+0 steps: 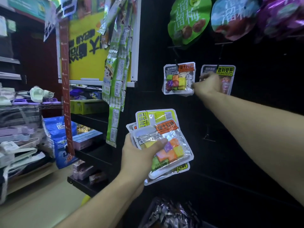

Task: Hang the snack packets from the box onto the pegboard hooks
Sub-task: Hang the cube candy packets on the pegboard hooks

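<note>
**Stock on hand: snack packets at the black pegboard**

- Left hand (139,155): at 6 o'clock of centre, fingers and thumb curled round a fanned stack of packets (164,142); the top one is clear-fronted and shows orange, purple, yellow and green cubes under an orange label.
- Right hand (209,83): at 2 o'clock, arm stretched to the pegboard (246,129), fingers pinching the yellow-labelled packet (227,74) that hangs on a hook there.
- Orange-labelled packet (179,78): hangs on the next hook, just at 9 o'clock of the right hand, with coloured cubes visible.
- Green round pouch (189,18): on a hook at 12 o'clock above that packet; a second pouch (233,18) hangs at its 3 o'clock.
- Box (169,213): at 6 o'clock along the bottom edge, holding blurred foil packets.
- Green packet strips (116,79): hang at 10 o'clock beside a yellow sign (85,46).
</note>
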Tool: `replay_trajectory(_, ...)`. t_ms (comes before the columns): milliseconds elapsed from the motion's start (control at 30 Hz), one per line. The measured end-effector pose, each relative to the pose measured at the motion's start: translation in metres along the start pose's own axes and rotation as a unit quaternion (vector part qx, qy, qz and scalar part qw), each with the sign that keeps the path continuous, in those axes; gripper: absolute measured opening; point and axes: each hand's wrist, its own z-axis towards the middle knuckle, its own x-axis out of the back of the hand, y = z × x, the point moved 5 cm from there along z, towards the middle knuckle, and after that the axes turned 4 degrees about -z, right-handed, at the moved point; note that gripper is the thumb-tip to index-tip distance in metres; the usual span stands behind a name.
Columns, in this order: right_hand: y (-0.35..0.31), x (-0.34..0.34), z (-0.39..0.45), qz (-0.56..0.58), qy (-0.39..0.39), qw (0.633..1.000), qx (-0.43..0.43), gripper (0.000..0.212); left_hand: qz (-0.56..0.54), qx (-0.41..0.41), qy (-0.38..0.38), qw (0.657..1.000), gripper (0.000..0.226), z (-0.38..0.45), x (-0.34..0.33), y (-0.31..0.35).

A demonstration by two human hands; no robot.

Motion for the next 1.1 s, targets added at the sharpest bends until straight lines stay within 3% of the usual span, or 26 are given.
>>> replay_trajectory(100,0.011,0.014,-0.048,0.045,-0.074,0.996,0.032,0.017,-0.007,-0.01,-0.001,1.0,0.053,-0.007,-0.003,-0.004)
replay_trajectory(233,0.023,0.039,-0.139,0.079,-0.27,0.96,0.014,0.039,-0.023,0.004,0.012,1.0,0.053,-0.021,-0.018,-0.011)
replay_trajectory(367,0.041,0.066,-0.194,0.123,-0.326,0.937,-0.029,0.038,-0.042,0.019,0.007,0.999,0.071,-0.035,-0.037,-0.014)
replay_trajectory(767,0.068,0.109,-0.195,0.195,-0.344,0.909,-0.136,0.037,-0.048,0.056,-0.016,0.997,0.063,-0.058,-0.069,-0.017)
replay_trajectory(867,0.07,0.114,-0.191,0.207,-0.339,0.905,-0.15,0.035,-0.044,0.059,-0.018,0.997,0.047,-0.055,-0.069,-0.019)
replay_trajectory(1100,0.058,0.121,-0.163,0.165,-0.233,0.953,-0.104,0.019,-0.021,0.037,0.007,0.999,0.036,-0.035,-0.051,-0.027)
